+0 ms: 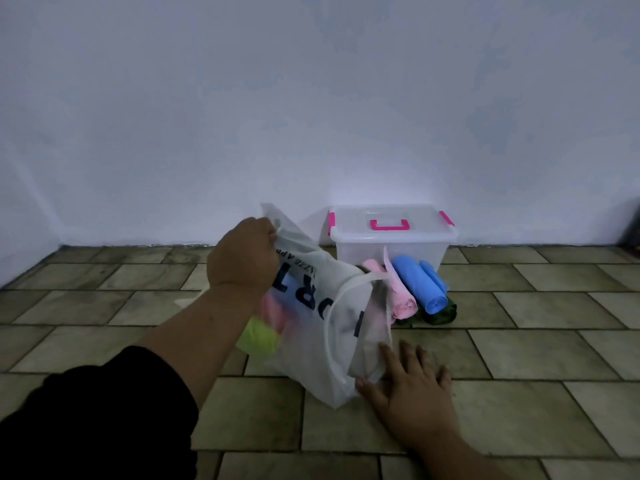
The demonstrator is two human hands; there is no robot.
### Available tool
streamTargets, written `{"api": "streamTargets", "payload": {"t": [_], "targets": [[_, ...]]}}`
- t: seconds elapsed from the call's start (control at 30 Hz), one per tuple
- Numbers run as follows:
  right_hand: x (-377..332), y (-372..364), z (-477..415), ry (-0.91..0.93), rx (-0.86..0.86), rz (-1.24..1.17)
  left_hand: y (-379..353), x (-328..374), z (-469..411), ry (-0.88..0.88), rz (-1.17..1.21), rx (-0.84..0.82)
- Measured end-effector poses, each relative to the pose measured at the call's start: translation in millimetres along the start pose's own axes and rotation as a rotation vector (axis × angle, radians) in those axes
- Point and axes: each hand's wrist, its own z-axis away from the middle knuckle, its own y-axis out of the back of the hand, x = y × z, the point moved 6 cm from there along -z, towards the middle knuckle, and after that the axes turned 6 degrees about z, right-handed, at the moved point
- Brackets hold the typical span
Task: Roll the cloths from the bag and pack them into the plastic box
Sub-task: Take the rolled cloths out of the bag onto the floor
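Currently the left hand (246, 252) grips the upper edge of the bag (311, 317), with its fingers curled round the thin material, and holds the bag tilted above the floor (519, 344). The right hand (412, 379) lies flat on the tiles with fingers spread. It holds nothing, and its thumb side touches the bag's lower corner.

A yellow-green cloth (258, 337) shows blurred at the bag's left side; whether it is inside the bag cannot be told. The plastic box (391, 251) stands behind the bag, against the wall, with its lid (381, 216) on. Just in front of the box lie a pink roll (403, 304) and a blue roll (424, 285), resting on a dark green cloth (438, 315).

Handling notes, as judged:
- Bag: light and limp, probably slippery. It collapses unless held by the rim or the strap.
- Cloths: soft, light, not fragile. Grasp each roll round its middle with the whole hand, since a roll lifted by one end is likely to unwind.
- Box: rigid. Release the pink clips at both ends before packing
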Motion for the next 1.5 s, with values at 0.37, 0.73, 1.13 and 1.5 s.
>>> {"api": "streamTargets", "payload": {"t": [0.37,0.73,1.13,1.5], "targets": [[1,-2,0,0.007,-0.011,-0.03,8,6,7,-0.024,-0.007,-0.043],[2,0,0,0.016,-0.003,-0.027,-35,-56,33,0.301,0.012,-0.134],[2,3,2,0.075,0.043,-0.101,-117,18,98,0.124,-0.233,-0.641],[-3,-3,-2,0.128,-0.054,-0.063,-95,-94,60,0.522,-0.109,-0.577]]}}
